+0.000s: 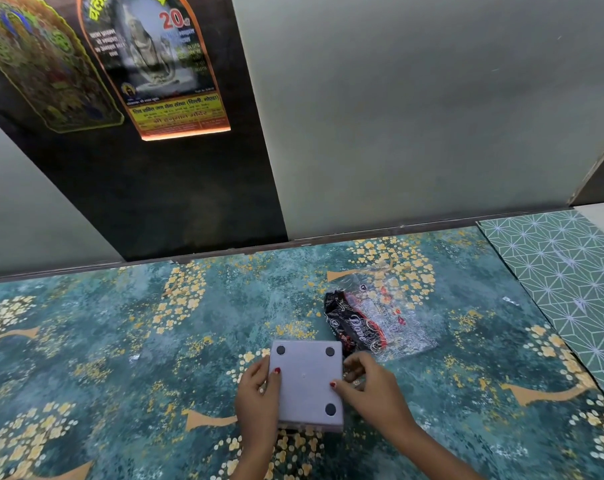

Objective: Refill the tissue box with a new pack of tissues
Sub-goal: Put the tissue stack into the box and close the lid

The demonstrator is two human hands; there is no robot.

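Observation:
A grey square tissue box (305,379) lies upside down on the table, its flat base with black round feet facing up. My left hand (257,393) grips its left edge, thumb on the base. My right hand (370,386) holds the right edge, thumb on the base near the corner. Just behind the box to the right lies a crumpled plastic tissue wrapper (373,317), black and red print on one part and clear film on the rest. It looks flat; whether any tissues are in it I cannot tell.
The table (120,341) carries a teal cover with gold blossom print. A green geometric-patterned mat (563,271) lies at the right. A grey wall with a dark panel and posters (162,81) rises directly behind the table's back edge.

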